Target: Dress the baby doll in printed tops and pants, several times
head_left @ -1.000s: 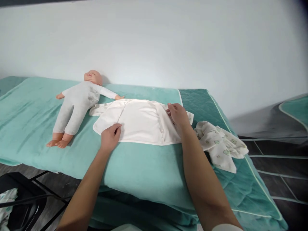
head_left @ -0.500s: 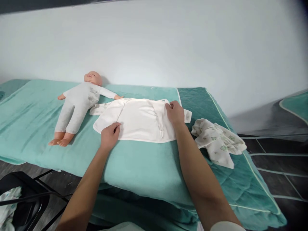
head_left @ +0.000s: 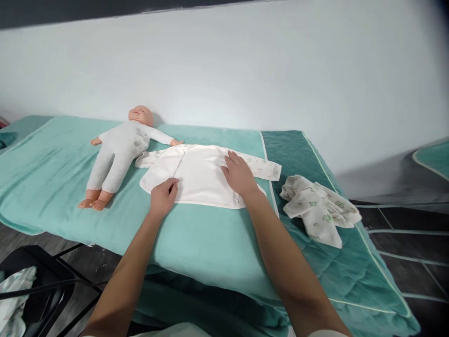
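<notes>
A white baby shirt (head_left: 199,175) lies spread out, its plain side up, with patterned sleeves reaching out to both sides. At its lower left part, my left hand (head_left: 163,197) is closed, fingers curled in a pinch on the cloth. My right hand (head_left: 239,175) lies flat over the shirt's right part, fingers stretched out and gripping nothing. Left of the shirt a baby doll (head_left: 121,145) in a whitish body suit rests on its back. The doll's hand nearly reaches the shirt's top edge, beside the left sleeve.
A light green blanket (head_left: 210,238) covers the bed, with a darker quilted cover (head_left: 354,281) at right. On it sits a crumpled patterned cloth (head_left: 317,210). A black chair (head_left: 45,276) holding patterned fabric (head_left: 16,297) stands at lower left. The white wall (head_left: 224,70) rises behind.
My right hand has let go of the shirt's upper right edge and moved left, flattening onto the fabric. The right sleeve now shows more fully, stretched outward. My left hand stays about where it was.
</notes>
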